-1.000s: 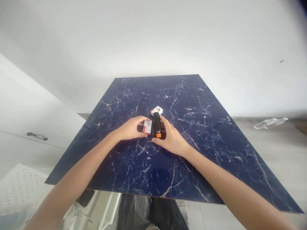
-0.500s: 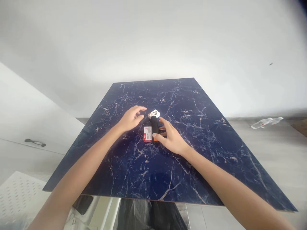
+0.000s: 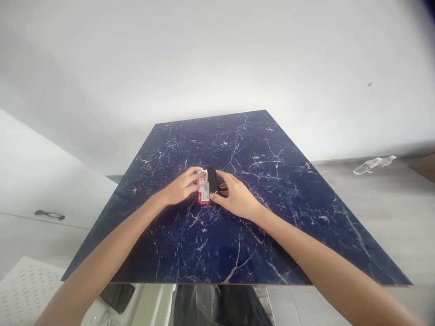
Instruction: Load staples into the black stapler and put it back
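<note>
In the head view a black stapler (image 3: 212,179) lies lengthwise near the middle of the dark blue marbled table (image 3: 234,244). My right hand (image 3: 234,194) closes on its right side, thumb at the near end and fingers at the far end. Against its left side sits a red and white staple box (image 3: 204,194). Just beyond that one is a second small white and red box (image 3: 203,175), partly covered by my left hand (image 3: 185,185), whose fingers and thumb are closed around it. The two boxes line up along the stapler.
A clear plastic bottle (image 3: 374,165) lies on the floor to the right. At the left stands a white cabinet with a dark handle (image 3: 50,214). A dark phone-like slab (image 3: 118,297) and a perforated white surface (image 3: 27,290) are below the table's near-left edge.
My left hand has come down onto the second box, which has gone from the stapler's far end to its left side. My right hand stays at the stapler. The view has shifted slightly.
</note>
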A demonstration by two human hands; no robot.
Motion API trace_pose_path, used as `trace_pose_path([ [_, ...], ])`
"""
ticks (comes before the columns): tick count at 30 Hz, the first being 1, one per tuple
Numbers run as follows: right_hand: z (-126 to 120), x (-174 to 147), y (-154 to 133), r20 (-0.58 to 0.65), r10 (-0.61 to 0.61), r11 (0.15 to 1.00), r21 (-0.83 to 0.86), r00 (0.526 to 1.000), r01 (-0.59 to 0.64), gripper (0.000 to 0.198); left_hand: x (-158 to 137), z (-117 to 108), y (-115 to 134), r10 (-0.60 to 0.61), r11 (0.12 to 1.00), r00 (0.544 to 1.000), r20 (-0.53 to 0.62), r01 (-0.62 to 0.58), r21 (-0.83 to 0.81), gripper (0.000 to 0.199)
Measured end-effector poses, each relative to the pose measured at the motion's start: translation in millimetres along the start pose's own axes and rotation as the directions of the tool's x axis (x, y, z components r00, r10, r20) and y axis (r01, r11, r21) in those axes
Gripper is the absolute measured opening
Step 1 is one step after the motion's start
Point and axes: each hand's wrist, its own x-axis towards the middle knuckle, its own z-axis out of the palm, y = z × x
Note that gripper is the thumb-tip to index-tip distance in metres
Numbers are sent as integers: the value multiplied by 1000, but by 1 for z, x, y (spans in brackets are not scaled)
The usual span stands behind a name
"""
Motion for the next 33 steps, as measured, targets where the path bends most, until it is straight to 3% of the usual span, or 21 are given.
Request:
trace_pose_path([
  [3,2,-1,-2,-5,-11,1000,-19,1000,11,68,-19,7,12,-18,995,998,56,24,-92,68],
  [6,4,-3,-7,-27,6,997,-83,1000,-9,69,-26,12,19,-37,998,995,93,41,-43,106],
  [8,4,-4,-11,-36,-11,992,-125,999,6,69,-22,15,22,-45,999,996,72,46,-15,112],
  [11,-4,1,-11,-92,-3,977,-213,996,-17,64,4,21,26,0,999,1000,17,1,-32,105],
  [14,-30,12,3,-228,88,934,-321,970,-161,59,62,37,31,107,994,994,14,-106,-41,101],
  [16,-58,20,21,-352,145,879,-383,925,-284,59,116,55,37,156,987,988,11,-155,-30,109],
  [19,-107,24,57,-546,175,766,-447,819,-462,62,202,92,55,181,982,983,-28,-182,-42,136],
  [23,-158,13,97,-681,148,713,-429,717,-555,63,281,137,82,254,962,967,-10,-254,-101,142],
  [27,-170,8,115,-760,168,737,-327,628,-592,62,299,154,91,249,963,968,23,-244,-117,138],
  [30,-168,10,118,-811,185,755,-245,556,-608,65,286,154,88,255,961,966,-36,-258,-99,138],
  [33,-165,10,112,-857,53,762,-298,513,-575,62,261,148,85,302,950,944,-137,-309,-34,123],
])
